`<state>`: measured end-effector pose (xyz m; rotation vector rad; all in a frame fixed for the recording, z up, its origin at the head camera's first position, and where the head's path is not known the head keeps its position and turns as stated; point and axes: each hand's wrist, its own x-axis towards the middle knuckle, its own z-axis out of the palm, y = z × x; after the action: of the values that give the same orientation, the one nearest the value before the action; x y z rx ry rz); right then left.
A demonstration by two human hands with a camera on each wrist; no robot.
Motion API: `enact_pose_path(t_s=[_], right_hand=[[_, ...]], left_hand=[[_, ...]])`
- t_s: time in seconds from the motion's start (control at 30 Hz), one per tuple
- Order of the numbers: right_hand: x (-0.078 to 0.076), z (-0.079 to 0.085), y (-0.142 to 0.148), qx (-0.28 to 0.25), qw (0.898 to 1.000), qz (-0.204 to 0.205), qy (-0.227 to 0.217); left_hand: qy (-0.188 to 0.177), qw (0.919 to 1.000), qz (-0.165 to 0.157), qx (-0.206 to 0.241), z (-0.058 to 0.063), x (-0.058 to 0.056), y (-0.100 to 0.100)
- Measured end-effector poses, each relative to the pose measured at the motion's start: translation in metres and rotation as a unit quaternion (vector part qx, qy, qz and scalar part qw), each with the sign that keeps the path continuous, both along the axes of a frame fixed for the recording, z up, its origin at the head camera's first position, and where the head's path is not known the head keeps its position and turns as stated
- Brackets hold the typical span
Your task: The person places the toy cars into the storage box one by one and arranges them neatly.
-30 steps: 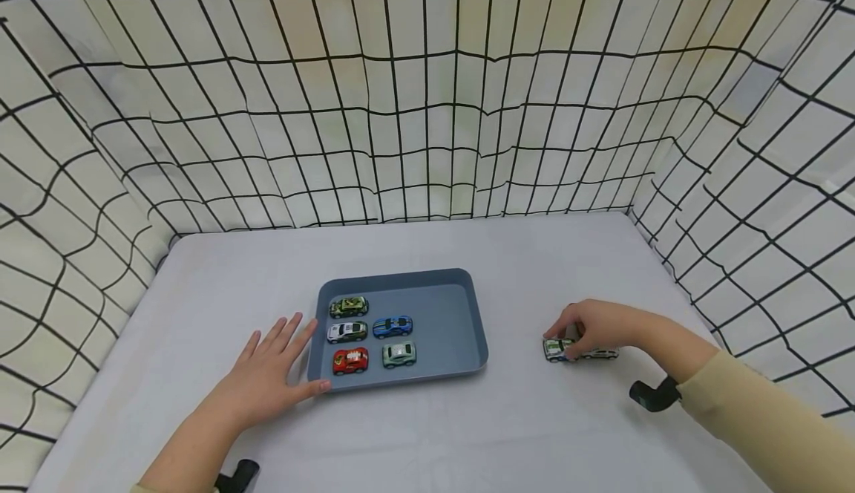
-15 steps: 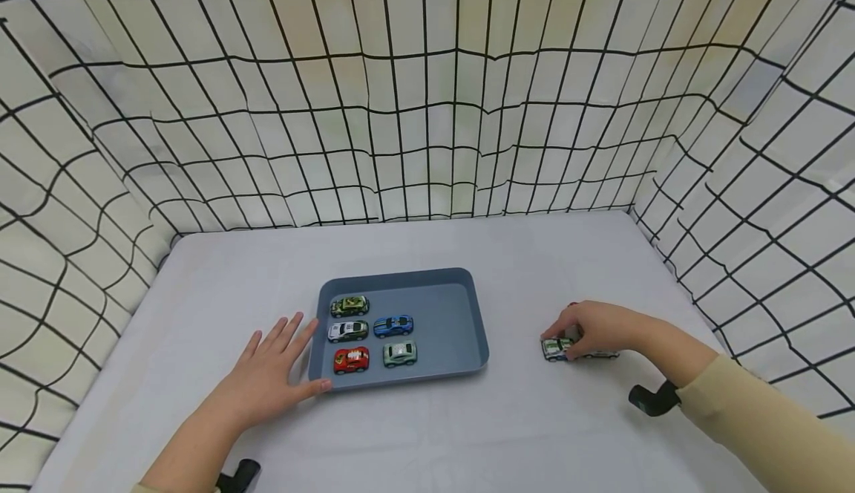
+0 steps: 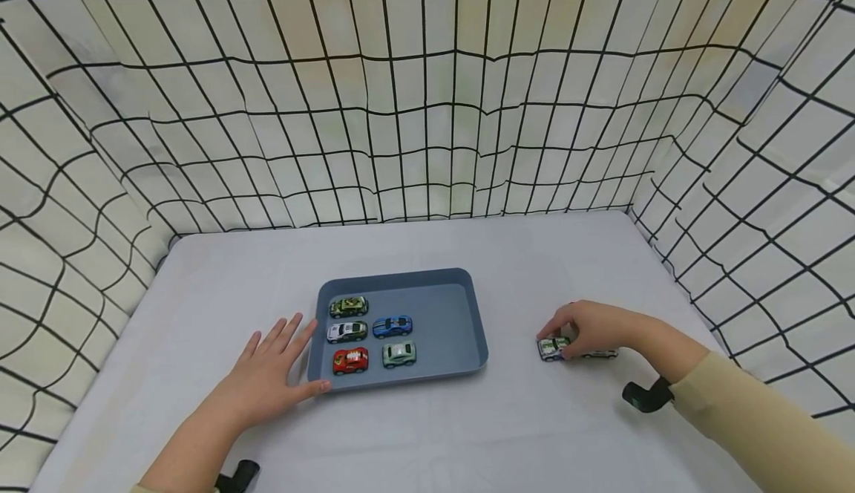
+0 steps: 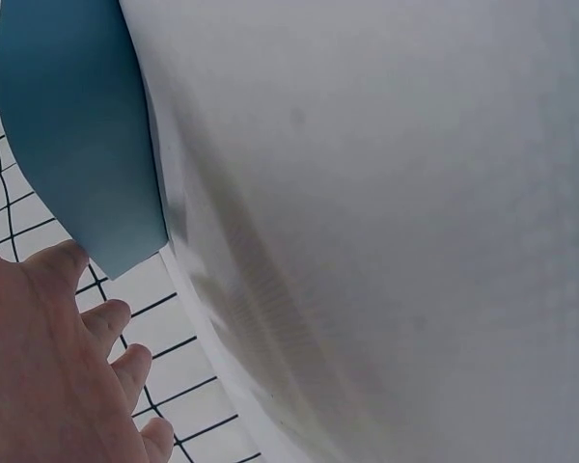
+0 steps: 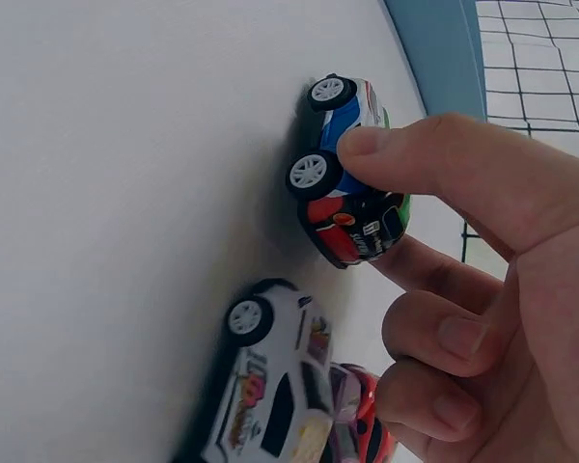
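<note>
One toy car (image 3: 551,348), pinched in the right hand (image 3: 596,327), is right of the tray (image 3: 446,330), long axis roughly parallel to the tray's long sides, one end (front or rear unclear) towards it, the left hand (image 3: 269,385) spread at the tray's left end.

Free: white cloth (image 3: 513,330) between right hand (image 3: 594,327) and blue-grey rectangular tray (image 3: 447,330), tray's right interior | Blocked: tray's left rim, by left hand (image 3: 263,382)
</note>
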<state>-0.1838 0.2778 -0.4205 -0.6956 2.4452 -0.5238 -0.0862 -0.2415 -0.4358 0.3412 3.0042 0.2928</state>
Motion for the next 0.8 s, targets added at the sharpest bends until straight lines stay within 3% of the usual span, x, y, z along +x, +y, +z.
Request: enact_pose_path(t_s=[0.37,0.8], right_hand=[[-0.012,0.012,-0.007,-0.033,0.999,0.029,0.017],[-0.032,0.025,-0.035,-0.065,0.997,0.026,0.028]], left_hand=[[0.001,1.0,-0.004,0.006,0.001,0.0,-0.001],[0.0,1.0,-0.004,0.009,-0.002,0.0,-0.004]])
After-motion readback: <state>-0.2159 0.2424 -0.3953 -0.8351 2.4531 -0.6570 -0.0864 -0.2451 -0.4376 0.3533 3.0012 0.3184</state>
